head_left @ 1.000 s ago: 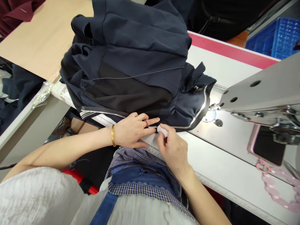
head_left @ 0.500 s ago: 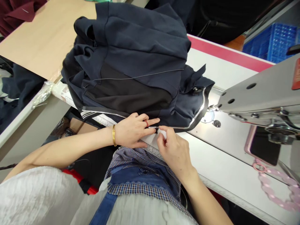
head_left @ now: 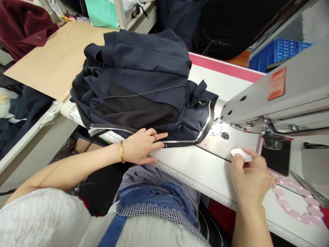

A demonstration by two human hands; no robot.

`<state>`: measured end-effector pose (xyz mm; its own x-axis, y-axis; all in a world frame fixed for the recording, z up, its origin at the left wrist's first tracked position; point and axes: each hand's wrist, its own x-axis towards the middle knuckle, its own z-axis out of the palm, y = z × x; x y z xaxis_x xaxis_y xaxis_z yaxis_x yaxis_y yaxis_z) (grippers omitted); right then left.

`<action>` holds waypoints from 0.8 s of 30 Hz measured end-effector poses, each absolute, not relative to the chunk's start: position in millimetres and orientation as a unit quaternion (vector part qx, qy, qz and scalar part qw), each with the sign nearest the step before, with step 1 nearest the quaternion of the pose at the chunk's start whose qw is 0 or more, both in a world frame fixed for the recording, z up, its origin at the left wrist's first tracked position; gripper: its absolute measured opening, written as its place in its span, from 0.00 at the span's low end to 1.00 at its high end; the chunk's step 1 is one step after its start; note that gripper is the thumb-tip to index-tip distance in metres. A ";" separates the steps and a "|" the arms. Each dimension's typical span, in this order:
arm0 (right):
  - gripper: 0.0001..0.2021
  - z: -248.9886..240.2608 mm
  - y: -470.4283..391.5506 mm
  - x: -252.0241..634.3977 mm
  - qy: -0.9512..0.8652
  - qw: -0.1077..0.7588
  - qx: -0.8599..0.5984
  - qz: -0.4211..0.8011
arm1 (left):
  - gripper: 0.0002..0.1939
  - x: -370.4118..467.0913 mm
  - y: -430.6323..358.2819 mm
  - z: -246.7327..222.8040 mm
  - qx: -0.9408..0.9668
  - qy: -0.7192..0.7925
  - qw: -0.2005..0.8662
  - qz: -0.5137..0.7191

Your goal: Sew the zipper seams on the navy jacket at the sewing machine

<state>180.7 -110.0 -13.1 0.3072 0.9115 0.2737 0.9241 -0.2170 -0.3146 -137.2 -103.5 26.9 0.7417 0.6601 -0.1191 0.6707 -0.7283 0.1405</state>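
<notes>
A dark navy jacket (head_left: 151, 79) with a black panel lies bunched on the white table (head_left: 205, 171). Its silver zipper (head_left: 180, 141) runs along the near edge and curves up at the right. My left hand (head_left: 144, 145) rests flat on the zipper edge, fingers spread, holding nothing. Over the table to the right, my right hand (head_left: 250, 175) pinches a small white piece (head_left: 241, 155), which looks like chalk. A ruler scale (head_left: 185, 177) runs along the table's front edge.
At the right stands a sewing machine (head_left: 257, 92), its needle area beside the jacket. A phone (head_left: 277, 156), a pink bead strap (head_left: 288, 206) and metal scissors (head_left: 305, 187) lie beneath and near it. A tan board (head_left: 46, 61) is at the back left.
My right hand has moved right, away from the zipper, with the white piece. My left hand has stayed on the jacket edge. The whole view has shifted.
</notes>
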 end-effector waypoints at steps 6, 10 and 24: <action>0.15 -7.6 -114.5 151.1 -0.747 0.283 -0.593 -0.099 | 0.21 -110.3 -93.4 21.3 0.919 0.393 0.008 -0.021; 0.14 1.6 -94.2 96.6 -0.882 0.146 -0.448 -0.016 | 0.09 -113.3 -87.0 29.1 0.924 0.377 -0.059 -0.002; 0.14 47.3 5.2 37.8 -0.847 0.219 -0.450 -0.180 | 0.15 -323.1 -89.8 59.5 0.605 0.747 -0.183 0.208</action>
